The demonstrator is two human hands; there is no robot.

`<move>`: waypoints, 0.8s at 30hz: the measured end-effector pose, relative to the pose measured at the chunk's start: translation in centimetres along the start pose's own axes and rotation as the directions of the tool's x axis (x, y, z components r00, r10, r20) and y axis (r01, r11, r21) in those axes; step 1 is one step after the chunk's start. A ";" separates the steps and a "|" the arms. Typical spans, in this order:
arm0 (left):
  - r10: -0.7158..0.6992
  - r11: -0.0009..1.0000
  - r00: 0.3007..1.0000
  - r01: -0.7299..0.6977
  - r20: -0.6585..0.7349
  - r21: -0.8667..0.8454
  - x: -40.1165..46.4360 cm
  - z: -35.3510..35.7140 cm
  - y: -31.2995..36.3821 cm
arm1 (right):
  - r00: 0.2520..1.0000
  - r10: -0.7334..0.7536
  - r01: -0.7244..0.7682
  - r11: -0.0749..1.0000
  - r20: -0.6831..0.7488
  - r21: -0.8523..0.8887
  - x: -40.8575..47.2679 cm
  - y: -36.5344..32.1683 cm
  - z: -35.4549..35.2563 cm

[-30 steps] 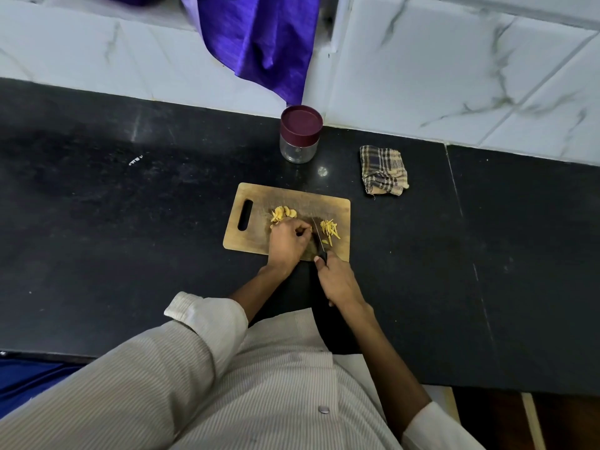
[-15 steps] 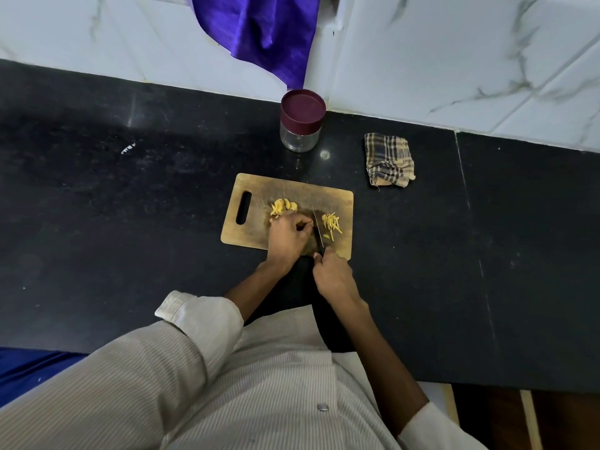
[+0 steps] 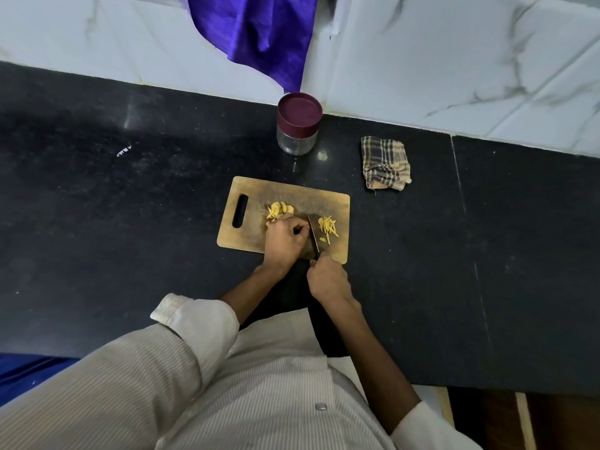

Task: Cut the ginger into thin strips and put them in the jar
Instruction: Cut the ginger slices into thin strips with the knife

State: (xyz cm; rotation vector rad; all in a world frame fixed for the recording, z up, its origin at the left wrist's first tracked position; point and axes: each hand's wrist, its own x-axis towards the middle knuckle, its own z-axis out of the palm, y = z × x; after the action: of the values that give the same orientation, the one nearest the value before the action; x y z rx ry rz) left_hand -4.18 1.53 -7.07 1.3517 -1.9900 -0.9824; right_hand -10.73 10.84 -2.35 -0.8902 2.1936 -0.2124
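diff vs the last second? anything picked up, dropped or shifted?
Little changed. The right hand keeps its grip on the dark-handled knife, blade by the left hand's curled fingers, which still hold ginger down; what lies under them is hidden. The whole view shifted as the head camera moved. Same places: yellow ginger slices, cut strips, wooden cutting board, maroon-lidded glass jar, lid on, checked cloth.

A folded checked cloth (image 3: 385,168) lies on the black stone counter (image 3: 97,222). Behind it, a purple fabric (image 3: 256,37) hangs down the white marble-patterned wall (image 3: 454,60).
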 end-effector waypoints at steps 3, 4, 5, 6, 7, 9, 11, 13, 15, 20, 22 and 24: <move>-0.014 1.000 1.000 0.014 0.021 -0.003 0.1 -0.1 0.0 | 1.000 0.023 -0.023 0.999 0.011 -0.027 -0.5 0.7 0.3; -0.019 1.000 1.000 0.019 0.023 0.000 0.1 -0.2 -0.1 | 0.999 0.032 -0.031 0.999 0.022 -0.024 -0.6 0.9 0.4; -0.021 1.000 1.000 0.021 0.022 0.001 0.1 -0.2 -0.1 | 0.999 0.038 -0.038 0.999 0.030 -0.009 -0.6 1.0 0.4; -0.023 1.000 1.000 0.023 0.021 0.001 0.0 -0.2 -0.2 | 0.999 0.041 -0.041 0.999 0.034 0.012 -0.6 1.2 0.3; -0.024 1.000 0.999 0.024 0.022 0.000 0.0 -0.2 -0.2 | 0.999 0.037 -0.038 0.999 0.032 0.032 -0.5 1.2 0.3; -0.020 1.000 0.999 0.020 0.024 -0.008 -0.2 -0.2 0.0 | 0.999 0.029 -0.030 0.997 0.015 0.073 -0.3 1.2 0.4; -0.013 1.000 1.000 0.013 0.016 -0.014 -0.2 -0.3 0.1 | 0.999 0.039 -0.039 0.991 0.008 0.128 -0.1 1.2 0.4; -0.011 1.000 1.000 0.011 0.005 -0.015 -0.2 -0.4 0.0 | 0.998 0.064 -0.064 0.979 0.011 0.191 0.2 1.5 0.2; -0.014 1.000 1.000 0.014 0.002 -0.008 -0.2 -0.4 -0.1 | 0.997 0.073 -0.080 0.957 0.036 0.278 0.2 1.9 0.0; -0.017 1.000 1.000 0.017 0.006 0.007 -0.2 -0.3 -0.1 | 0.979 0.078 -0.168 0.826 0.186 0.537 -0.8 3.1 -0.2; -0.015 1.000 1.000 0.015 0.010 0.015 -0.2 -0.2 -0.3 | 0.963 0.076 -0.219 0.779 0.259 0.588 -1.3 3.5 -0.6; -0.009 1.000 1.000 0.009 0.007 0.021 -0.2 -0.2 -0.4 | 0.942 0.072 -0.268 0.749 0.328 0.606 -1.5 3.8 -1.2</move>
State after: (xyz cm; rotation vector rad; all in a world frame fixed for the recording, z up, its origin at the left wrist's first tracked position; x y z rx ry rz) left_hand -3.73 1.60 -7.25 1.3712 -2.0066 -0.9747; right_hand -12.86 14.50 -2.10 -0.2950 1.7231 -0.6629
